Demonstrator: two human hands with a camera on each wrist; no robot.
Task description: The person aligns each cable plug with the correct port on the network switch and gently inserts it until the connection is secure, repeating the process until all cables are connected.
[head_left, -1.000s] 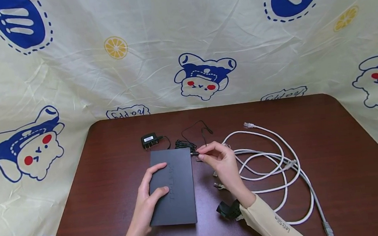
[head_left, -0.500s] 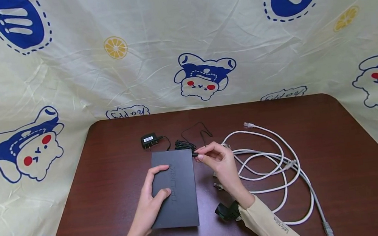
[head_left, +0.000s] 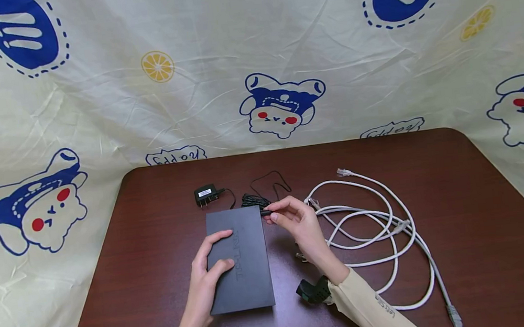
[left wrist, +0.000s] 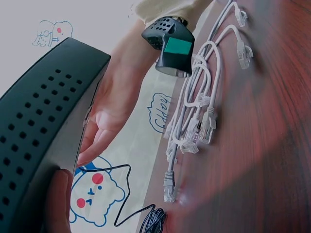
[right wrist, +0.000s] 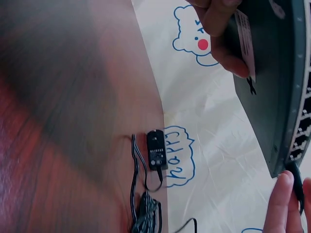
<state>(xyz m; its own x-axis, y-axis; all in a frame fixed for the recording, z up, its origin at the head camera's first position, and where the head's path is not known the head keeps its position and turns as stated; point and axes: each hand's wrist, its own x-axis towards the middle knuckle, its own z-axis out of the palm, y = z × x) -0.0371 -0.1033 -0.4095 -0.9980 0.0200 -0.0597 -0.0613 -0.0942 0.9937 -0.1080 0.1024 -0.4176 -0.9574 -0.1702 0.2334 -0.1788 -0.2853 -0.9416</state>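
A dark grey TP-Link network switch (head_left: 243, 286) is held up above the table, its row of ports (right wrist: 307, 114) facing right. My left hand (head_left: 202, 280) grips it from the left side, thumb and a finger on top, other fingers (right wrist: 228, 56) underneath. Between thumb and fingers, my right hand (head_left: 302, 228) pinches a black power plug (right wrist: 295, 182) against the port side, near its far corner. How deep the plug sits is hard to tell. From it a thin black cord (head_left: 278, 171) leads to a bundled coil (head_left: 253, 200) and a black power adapter (head_left: 206, 195).
Looped white network cables (head_left: 393, 230) with clear plugs lie right of the switch, partly behind the right forearm. A grey plug (head_left: 455, 318) points toward the front edge. The brown table (head_left: 146, 238) ends at a printed white cloth (head_left: 209, 105) behind.
The plug and right hand have shifted slightly left, staying against the switch's port side. The switch moved a little toward me, then back. Its cord has shifted left too.
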